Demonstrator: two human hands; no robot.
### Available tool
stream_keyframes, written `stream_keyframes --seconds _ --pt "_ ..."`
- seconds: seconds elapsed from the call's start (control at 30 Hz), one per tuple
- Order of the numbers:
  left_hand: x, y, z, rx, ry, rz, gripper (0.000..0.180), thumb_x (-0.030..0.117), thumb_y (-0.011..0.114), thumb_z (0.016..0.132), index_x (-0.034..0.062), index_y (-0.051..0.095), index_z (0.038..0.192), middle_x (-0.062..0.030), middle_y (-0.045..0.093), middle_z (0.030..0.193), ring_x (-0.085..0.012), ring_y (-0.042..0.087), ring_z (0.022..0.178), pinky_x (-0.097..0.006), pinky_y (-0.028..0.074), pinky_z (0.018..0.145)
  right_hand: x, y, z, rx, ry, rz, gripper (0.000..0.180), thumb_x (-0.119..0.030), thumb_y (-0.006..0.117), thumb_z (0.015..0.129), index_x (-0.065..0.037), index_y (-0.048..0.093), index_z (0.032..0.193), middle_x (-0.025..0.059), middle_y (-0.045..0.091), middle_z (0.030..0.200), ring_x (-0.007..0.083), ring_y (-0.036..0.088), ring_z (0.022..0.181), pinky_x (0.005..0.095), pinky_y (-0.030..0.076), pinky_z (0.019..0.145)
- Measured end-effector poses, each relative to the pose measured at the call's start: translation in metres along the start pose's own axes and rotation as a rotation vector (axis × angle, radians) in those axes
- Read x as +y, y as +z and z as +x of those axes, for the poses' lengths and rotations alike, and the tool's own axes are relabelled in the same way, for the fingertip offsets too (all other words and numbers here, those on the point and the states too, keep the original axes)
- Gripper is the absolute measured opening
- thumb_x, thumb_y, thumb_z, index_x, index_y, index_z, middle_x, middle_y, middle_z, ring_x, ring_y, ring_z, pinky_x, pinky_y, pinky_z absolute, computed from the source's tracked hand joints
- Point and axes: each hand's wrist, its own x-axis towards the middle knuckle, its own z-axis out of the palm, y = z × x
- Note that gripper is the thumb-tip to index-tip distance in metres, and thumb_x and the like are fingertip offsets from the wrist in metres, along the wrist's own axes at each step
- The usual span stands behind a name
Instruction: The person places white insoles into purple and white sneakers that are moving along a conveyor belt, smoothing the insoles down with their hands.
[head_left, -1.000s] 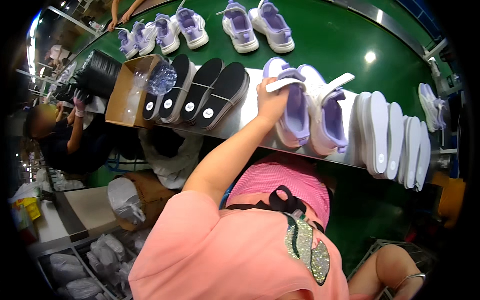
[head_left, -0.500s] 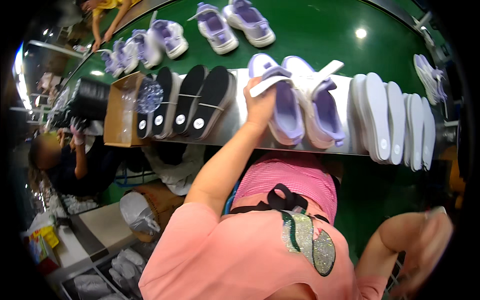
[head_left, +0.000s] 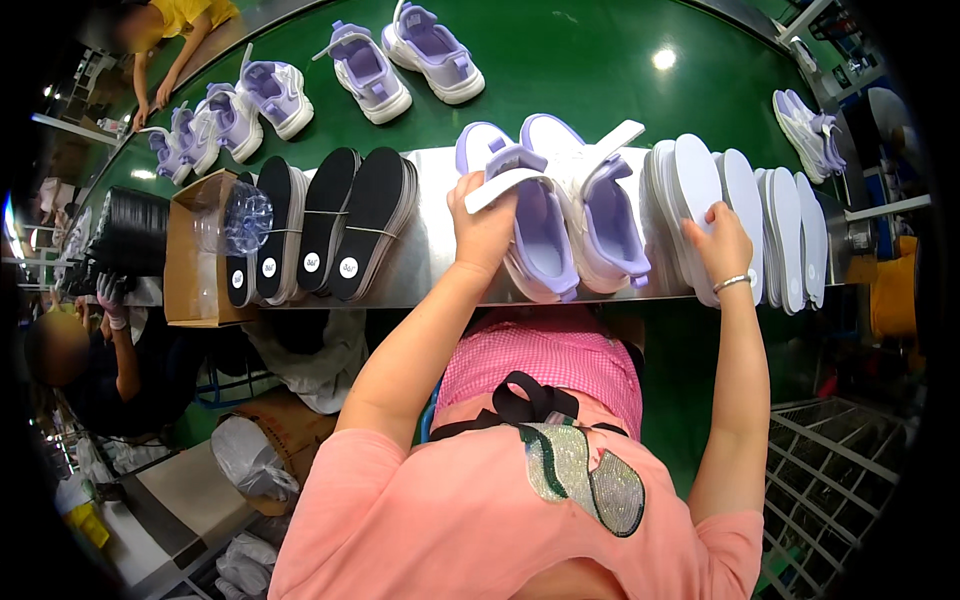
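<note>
A pair of white-and-lilac sneakers stands side by side on the metal work surface in front of me. My left hand [head_left: 484, 228] is closed around the side of the left sneaker [head_left: 543, 235], beside its white strap. The right sneaker [head_left: 612, 225] stands close against it, its strap sticking up and its lilac lining showing. At the right, my right hand [head_left: 722, 246], with a bracelet on the wrist, has its fingers curled at the edge of a stack of white insoles [head_left: 697, 170]. Thumb and forefinger touch the top insole; the other fingers are partly hidden.
Bundled black insoles [head_left: 328, 205] and a cardboard box [head_left: 190, 250] with clear plastic lie at the left. More sneakers [head_left: 368, 75] stand on the green belt [head_left: 560, 60] beyond. Co-workers sit at the left. A wire rack [head_left: 830, 470] is at lower right.
My right hand has come up from the lower right to the white insoles. My left hand stays on the left sneaker. The whole view has shifted slightly.
</note>
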Motion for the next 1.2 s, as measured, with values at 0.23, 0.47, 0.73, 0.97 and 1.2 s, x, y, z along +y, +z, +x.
stream_keyframes --seconds 0.23,0.47,0.73,0.97,1.2 --pt "0.014 -0.002 -0.007 -0.13 -0.033 0.018 0.028 0.017 0.057 0.068 0.0038 0.057 0.093 -0.0168 0.054 0.096 -0.0346 0.045 0.095 -0.041 0.034 0.087 0.015 -0.022 -0.001 0.115 -0.068 0.291 0.034 -0.029 0.069 0.069 -0.002 0.052 0.078 0.0159 0.057 0.082 0.0315 0.053 0.076 0.0379 0.042 0.068" --pt "0.023 -0.002 -0.025 -0.188 -0.084 -0.115 0.025 0.016 0.057 0.066 0.0045 0.058 0.088 -0.0174 0.055 0.089 -0.0362 0.048 0.088 -0.042 0.037 0.08 -0.058 -0.106 -0.063 -0.038 -0.798 0.458 0.009 -0.013 0.063 0.068 -0.005 0.059 0.068 0.0119 0.054 0.077 0.0288 0.057 0.066 0.0359 0.046 0.057" --pt "0.016 0.004 -0.033 -0.121 -0.062 -0.044 0.031 0.021 0.057 0.068 0.0021 0.058 0.092 -0.0189 0.053 0.1 -0.0369 0.046 0.095 -0.042 0.036 0.085 -0.129 -0.079 -0.077 -0.189 -1.082 -0.411 0.01 -0.01 0.056 0.069 -0.007 0.065 0.072 0.0099 0.057 0.075 0.0228 0.061 0.068 0.0329 0.049 0.057" --pt "0.02 0.012 -0.034 -0.104 0.015 -0.131 0.027 0.015 0.055 0.068 -0.0011 0.056 0.09 -0.0198 0.054 0.093 -0.0372 0.048 0.092 -0.043 0.036 0.082 -0.147 0.011 -0.059 -0.232 -0.678 -0.073 0.025 -0.027 0.057 0.074 -0.003 0.062 0.08 0.0153 0.06 0.081 0.0291 0.062 0.073 0.0387 0.049 0.062" --pt "0.026 0.01 -0.038 -0.105 -0.134 -0.176 0.031 0.017 0.056 0.069 0.0003 0.059 0.095 -0.0193 0.052 0.105 -0.0369 0.044 0.099 -0.041 0.033 0.091 -0.119 -0.049 -0.084 -0.278 -0.69 -0.241 0.029 -0.031 0.059 0.072 -0.004 0.057 0.082 0.0154 0.058 0.081 0.028 0.06 0.071 0.0391 0.047 0.062"
